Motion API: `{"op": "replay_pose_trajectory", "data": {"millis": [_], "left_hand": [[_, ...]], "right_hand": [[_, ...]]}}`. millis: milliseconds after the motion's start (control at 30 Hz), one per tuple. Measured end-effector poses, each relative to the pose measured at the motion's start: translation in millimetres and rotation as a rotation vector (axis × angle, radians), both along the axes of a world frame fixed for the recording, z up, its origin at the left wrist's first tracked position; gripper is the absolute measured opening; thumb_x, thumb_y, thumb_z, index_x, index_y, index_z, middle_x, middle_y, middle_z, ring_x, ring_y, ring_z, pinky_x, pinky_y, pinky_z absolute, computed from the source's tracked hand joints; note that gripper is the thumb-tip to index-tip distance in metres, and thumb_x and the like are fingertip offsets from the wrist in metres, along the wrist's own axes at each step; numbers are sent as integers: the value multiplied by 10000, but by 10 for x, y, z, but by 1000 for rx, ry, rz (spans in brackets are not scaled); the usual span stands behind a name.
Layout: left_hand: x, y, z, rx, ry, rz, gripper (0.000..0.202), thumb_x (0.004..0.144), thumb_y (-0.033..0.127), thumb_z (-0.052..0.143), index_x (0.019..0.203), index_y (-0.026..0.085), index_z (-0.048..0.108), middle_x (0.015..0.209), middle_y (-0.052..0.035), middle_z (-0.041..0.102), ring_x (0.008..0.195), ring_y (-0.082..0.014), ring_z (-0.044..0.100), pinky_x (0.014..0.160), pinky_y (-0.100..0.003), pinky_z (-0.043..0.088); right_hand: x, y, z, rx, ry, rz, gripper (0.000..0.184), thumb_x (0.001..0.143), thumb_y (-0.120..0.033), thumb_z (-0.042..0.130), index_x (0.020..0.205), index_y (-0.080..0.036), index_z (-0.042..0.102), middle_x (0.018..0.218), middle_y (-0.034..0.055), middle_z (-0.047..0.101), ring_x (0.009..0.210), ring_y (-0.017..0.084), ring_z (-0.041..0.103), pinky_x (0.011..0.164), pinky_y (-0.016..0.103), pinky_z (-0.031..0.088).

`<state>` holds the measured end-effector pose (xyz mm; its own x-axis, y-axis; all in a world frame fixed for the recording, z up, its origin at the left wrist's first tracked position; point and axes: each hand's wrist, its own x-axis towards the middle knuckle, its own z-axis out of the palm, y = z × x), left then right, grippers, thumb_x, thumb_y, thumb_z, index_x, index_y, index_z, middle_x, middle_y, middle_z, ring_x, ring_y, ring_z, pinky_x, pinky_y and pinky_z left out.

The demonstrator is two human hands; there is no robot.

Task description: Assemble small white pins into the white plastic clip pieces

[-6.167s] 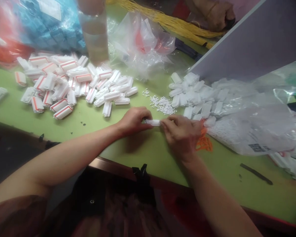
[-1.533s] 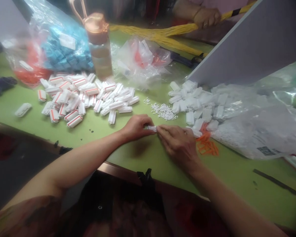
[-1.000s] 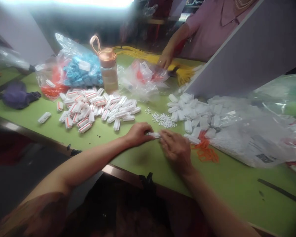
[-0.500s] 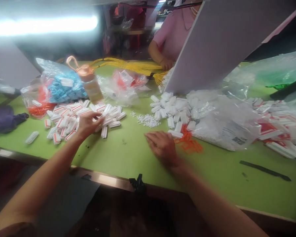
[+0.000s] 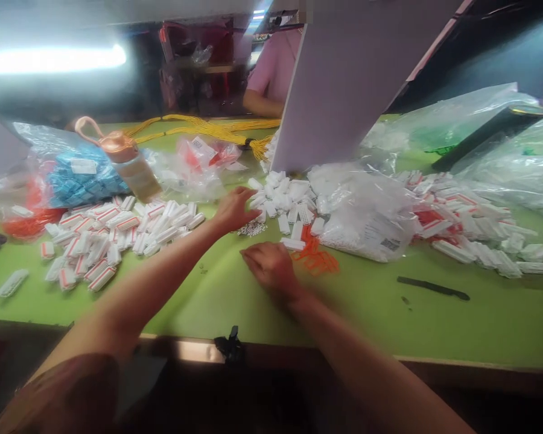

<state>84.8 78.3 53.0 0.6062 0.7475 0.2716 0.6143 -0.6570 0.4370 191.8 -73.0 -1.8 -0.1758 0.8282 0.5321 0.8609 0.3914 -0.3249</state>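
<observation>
My left hand [image 5: 236, 211] reaches over the small white bits [image 5: 252, 229], thumb and fingers apart, beside a heap of white plastic pieces [image 5: 283, 193]. Nothing shows between those fingers. Low over the green tabletop [image 5: 217, 301], my right hand [image 5: 271, 266] has its fingers pressed together and pointing left; whatever they hold, if anything, is hidden. Just right of it lie orange strips [image 5: 319, 258] and a few white pieces. Left of my left forearm is a pile of white pieces with red-orange stripes [image 5: 102, 238].
A tilted bottle [image 5: 133, 169] stands behind the striped pile, near a bag of blue pieces [image 5: 84, 175]. A clear bag of white parts [image 5: 366, 223], a grey panel [image 5: 330, 90] and a dark flat blade-like tool [image 5: 433, 288] are to the right. A person [image 5: 271, 78] sits opposite.
My left hand has moved right, from the striped pile to the small white bits, and its fingers have spread. My right hand stays near the orange strips. The view has turned right.
</observation>
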Motion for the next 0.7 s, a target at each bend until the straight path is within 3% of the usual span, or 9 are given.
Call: {"op": "replay_pose_trajectory", "data": {"millis": [167,333,433,533,700], "left_hand": [[402,132,-30,-88,168,46,501,651,357,760,1094,150,651,1168,-120,569,1054,-245,590,964,-351,461],[501,122,-64,-63,192,38,233,600,249,744,808,158,690,969,-87,598,940,-240,593,840,-343,483],[502,128,-64,-64,171,12,170,560,145,717,727,166,692,886,-74,624,930,-236,589,806,-325,483],[475,133,-39,-68,134,-9,201,550,99,684,736,170,707,852,-62,651,894,-220,596,787,-315,487],[316,103,68,-97,41,-42,336,612,80,606,914,177,716,815,-19,685,750,-152,618,731,-285,502]], "right_hand": [[7,16,4,-42,18,36,237,957,-299,483,934,-222,706,918,20,740,844,151,614,758,339,333],[3,13,16,-70,-5,44,235,956,-297,488,917,-229,709,908,17,735,824,149,592,741,336,316],[7,19,24,-87,-18,41,237,957,-304,484,917,-231,707,903,18,732,821,149,585,728,335,311],[9,24,34,-92,-26,45,237,955,-310,489,912,-228,707,895,13,730,812,149,576,724,332,307],[4,20,44,-133,1,35,227,951,-309,498,915,-232,709,895,24,728,817,150,573,731,331,313]]}}
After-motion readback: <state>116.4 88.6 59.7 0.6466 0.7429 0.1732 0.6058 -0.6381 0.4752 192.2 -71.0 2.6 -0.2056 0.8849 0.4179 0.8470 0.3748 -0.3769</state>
